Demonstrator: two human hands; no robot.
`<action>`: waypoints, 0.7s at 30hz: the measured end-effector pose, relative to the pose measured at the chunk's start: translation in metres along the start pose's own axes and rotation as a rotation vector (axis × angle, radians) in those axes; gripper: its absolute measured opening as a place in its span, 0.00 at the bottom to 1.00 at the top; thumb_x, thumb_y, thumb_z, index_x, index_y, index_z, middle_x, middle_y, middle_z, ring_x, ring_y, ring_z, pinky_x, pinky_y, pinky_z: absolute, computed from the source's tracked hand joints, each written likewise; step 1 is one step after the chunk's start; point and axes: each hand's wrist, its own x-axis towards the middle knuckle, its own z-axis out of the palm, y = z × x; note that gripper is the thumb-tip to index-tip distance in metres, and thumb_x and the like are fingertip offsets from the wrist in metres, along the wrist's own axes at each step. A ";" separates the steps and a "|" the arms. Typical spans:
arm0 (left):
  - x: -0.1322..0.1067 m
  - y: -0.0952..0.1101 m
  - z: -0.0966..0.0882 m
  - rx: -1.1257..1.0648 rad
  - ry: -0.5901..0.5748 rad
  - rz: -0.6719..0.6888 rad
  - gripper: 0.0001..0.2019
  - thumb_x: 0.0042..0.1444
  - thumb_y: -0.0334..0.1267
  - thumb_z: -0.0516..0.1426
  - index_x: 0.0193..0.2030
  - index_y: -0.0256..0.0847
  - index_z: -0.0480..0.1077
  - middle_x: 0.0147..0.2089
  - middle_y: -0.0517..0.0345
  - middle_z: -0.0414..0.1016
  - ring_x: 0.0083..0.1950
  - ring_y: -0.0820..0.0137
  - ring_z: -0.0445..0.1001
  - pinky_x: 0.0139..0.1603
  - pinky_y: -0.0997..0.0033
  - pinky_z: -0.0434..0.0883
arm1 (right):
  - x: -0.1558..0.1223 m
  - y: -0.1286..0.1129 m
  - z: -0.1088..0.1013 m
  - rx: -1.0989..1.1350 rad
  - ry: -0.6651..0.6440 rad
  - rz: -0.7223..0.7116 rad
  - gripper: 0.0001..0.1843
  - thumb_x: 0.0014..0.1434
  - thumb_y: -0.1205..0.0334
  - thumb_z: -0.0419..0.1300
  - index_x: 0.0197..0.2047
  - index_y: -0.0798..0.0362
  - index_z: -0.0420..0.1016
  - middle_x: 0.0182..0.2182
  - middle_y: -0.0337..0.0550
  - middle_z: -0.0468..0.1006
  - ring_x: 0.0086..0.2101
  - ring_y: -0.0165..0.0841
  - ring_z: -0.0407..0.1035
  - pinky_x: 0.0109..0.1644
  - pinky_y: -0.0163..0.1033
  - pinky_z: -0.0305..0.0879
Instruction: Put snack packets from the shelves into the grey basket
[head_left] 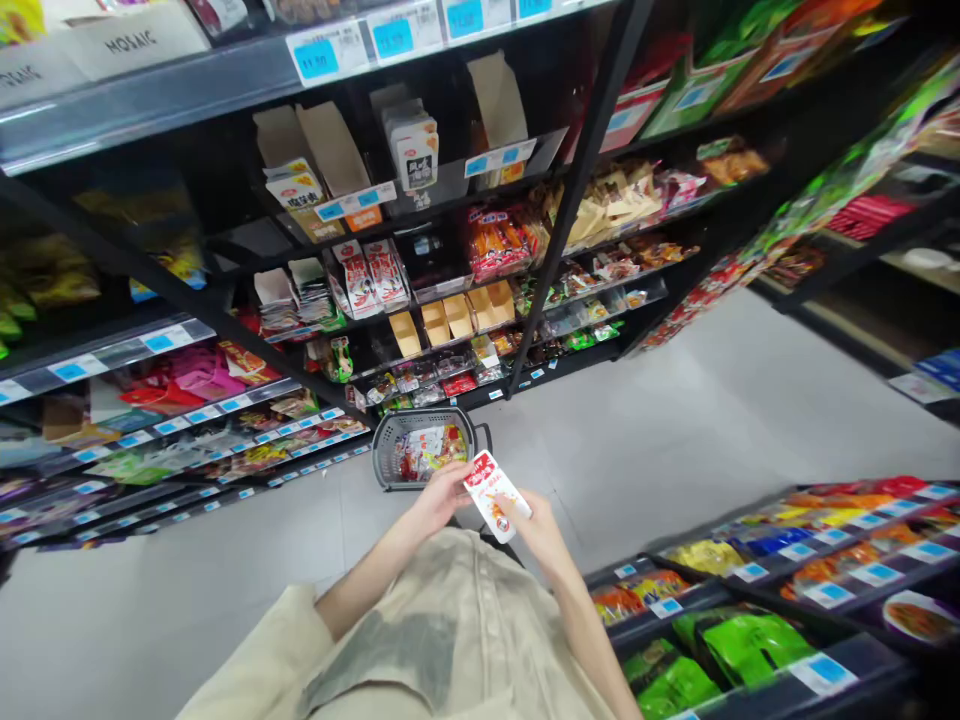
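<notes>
A white snack packet with a red top and an orange food picture is held in front of my body. My left hand grips its upper left edge, and my right hand pinches its right side. Just beyond my hands, a grey shopping basket stands on the floor by the shelves. Several colourful packets lie inside it.
Ahead, a tall shelf rack holds snack packets, among them red-and-white ones, and several brown boxes. A low shelf with green bags is close on my right. Grey floor runs between the racks.
</notes>
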 end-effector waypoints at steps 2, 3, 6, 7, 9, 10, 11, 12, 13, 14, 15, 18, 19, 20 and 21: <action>0.006 -0.005 0.005 0.026 -0.004 -0.046 0.14 0.48 0.39 0.73 0.37 0.36 0.78 0.36 0.55 0.82 0.35 0.70 0.78 0.38 0.73 0.74 | -0.004 0.010 -0.005 0.027 0.055 0.004 0.32 0.49 0.32 0.71 0.33 0.58 0.84 0.25 0.44 0.80 0.25 0.32 0.66 0.29 0.35 0.61; 0.009 -0.007 0.006 0.035 -0.008 -0.067 0.13 0.49 0.38 0.73 0.37 0.36 0.78 0.36 0.55 0.82 0.35 0.70 0.78 0.39 0.73 0.74 | -0.005 0.016 -0.007 0.048 0.081 0.011 0.32 0.49 0.32 0.71 0.33 0.58 0.83 0.25 0.44 0.80 0.25 0.32 0.66 0.29 0.36 0.61; 0.016 -0.007 0.007 0.064 -0.031 -0.107 0.13 0.48 0.36 0.73 0.37 0.36 0.77 0.36 0.54 0.82 0.36 0.70 0.79 0.42 0.72 0.76 | -0.007 0.035 -0.005 0.148 0.144 0.060 0.32 0.47 0.33 0.73 0.34 0.58 0.84 0.28 0.47 0.82 0.26 0.34 0.69 0.31 0.37 0.64; 0.017 -0.006 0.006 0.080 -0.038 -0.111 0.13 0.47 0.36 0.74 0.37 0.36 0.78 0.36 0.53 0.82 0.36 0.70 0.79 0.42 0.72 0.76 | -0.007 0.039 -0.004 0.185 0.159 0.081 0.32 0.46 0.33 0.73 0.35 0.58 0.84 0.29 0.48 0.83 0.27 0.35 0.70 0.31 0.38 0.65; 0.018 0.000 0.004 0.141 -0.053 -0.107 0.16 0.46 0.38 0.74 0.40 0.36 0.79 0.38 0.52 0.83 0.37 0.69 0.79 0.40 0.72 0.76 | -0.003 0.044 -0.002 0.229 0.173 0.114 0.33 0.45 0.33 0.74 0.35 0.58 0.84 0.30 0.48 0.84 0.27 0.36 0.70 0.31 0.38 0.66; 0.018 0.005 0.002 0.188 -0.066 -0.102 0.18 0.46 0.40 0.75 0.42 0.37 0.79 0.40 0.51 0.83 0.38 0.68 0.80 0.40 0.72 0.77 | 0.000 0.044 -0.002 0.227 0.165 0.123 0.33 0.45 0.32 0.73 0.34 0.57 0.84 0.29 0.48 0.83 0.26 0.35 0.70 0.31 0.38 0.65; 0.018 0.009 0.000 0.243 -0.081 -0.095 0.21 0.46 0.42 0.75 0.45 0.37 0.80 0.42 0.50 0.83 0.39 0.67 0.81 0.40 0.72 0.77 | 0.004 0.043 -0.002 0.209 0.147 0.126 0.32 0.45 0.32 0.73 0.33 0.57 0.84 0.27 0.47 0.83 0.25 0.34 0.69 0.30 0.38 0.65; 0.018 0.014 -0.003 0.302 -0.102 -0.095 0.23 0.45 0.43 0.75 0.47 0.37 0.80 0.43 0.49 0.83 0.40 0.66 0.81 0.40 0.71 0.78 | 0.008 0.041 -0.003 0.180 0.124 0.123 0.32 0.45 0.32 0.73 0.31 0.57 0.83 0.26 0.46 0.82 0.25 0.34 0.68 0.29 0.37 0.64; 0.020 0.018 -0.005 0.359 -0.123 -0.100 0.25 0.45 0.44 0.76 0.48 0.37 0.80 0.43 0.48 0.84 0.39 0.66 0.81 0.39 0.71 0.78 | 0.014 0.039 -0.004 0.144 0.098 0.115 0.32 0.46 0.31 0.72 0.29 0.57 0.82 0.25 0.46 0.81 0.24 0.33 0.67 0.28 0.37 0.63; 0.022 0.022 -0.008 0.406 -0.146 -0.113 0.26 0.44 0.45 0.76 0.48 0.37 0.79 0.42 0.48 0.84 0.39 0.66 0.82 0.39 0.70 0.79 | 0.020 0.037 -0.006 0.108 0.076 0.105 0.32 0.46 0.31 0.72 0.28 0.56 0.82 0.24 0.45 0.81 0.24 0.32 0.67 0.28 0.37 0.62; 0.026 0.026 -0.010 0.442 -0.166 -0.131 0.26 0.44 0.45 0.76 0.48 0.36 0.79 0.41 0.48 0.84 0.38 0.66 0.82 0.38 0.70 0.79 | 0.027 0.035 -0.007 0.074 0.061 0.095 0.32 0.47 0.31 0.71 0.28 0.56 0.81 0.23 0.45 0.80 0.24 0.32 0.66 0.28 0.36 0.61; 0.048 0.040 -0.014 0.490 -0.198 -0.190 0.25 0.44 0.44 0.76 0.46 0.35 0.78 0.39 0.47 0.84 0.36 0.66 0.83 0.36 0.72 0.79 | 0.046 0.033 -0.012 0.035 0.054 0.091 0.33 0.48 0.30 0.70 0.26 0.56 0.80 0.22 0.44 0.79 0.23 0.32 0.66 0.27 0.36 0.60; 0.060 0.047 -0.014 0.487 -0.186 -0.195 0.25 0.44 0.42 0.76 0.46 0.34 0.78 0.40 0.47 0.84 0.36 0.66 0.83 0.36 0.72 0.80 | 0.051 0.034 -0.013 0.061 0.059 0.104 0.33 0.48 0.29 0.70 0.27 0.56 0.80 0.22 0.44 0.79 0.23 0.32 0.67 0.27 0.36 0.60; 0.073 0.057 -0.014 0.478 -0.151 -0.192 0.24 0.44 0.39 0.76 0.46 0.33 0.78 0.39 0.47 0.84 0.35 0.66 0.83 0.36 0.72 0.80 | 0.056 0.035 -0.015 0.104 0.065 0.123 0.33 0.48 0.29 0.70 0.29 0.56 0.80 0.22 0.45 0.80 0.23 0.32 0.68 0.27 0.36 0.61; 0.087 0.069 -0.013 0.466 -0.097 -0.178 0.23 0.45 0.36 0.76 0.46 0.33 0.77 0.38 0.48 0.84 0.34 0.66 0.83 0.35 0.73 0.80 | 0.061 0.037 -0.016 0.156 0.075 0.144 0.33 0.48 0.29 0.70 0.31 0.55 0.80 0.24 0.46 0.81 0.24 0.33 0.70 0.27 0.36 0.62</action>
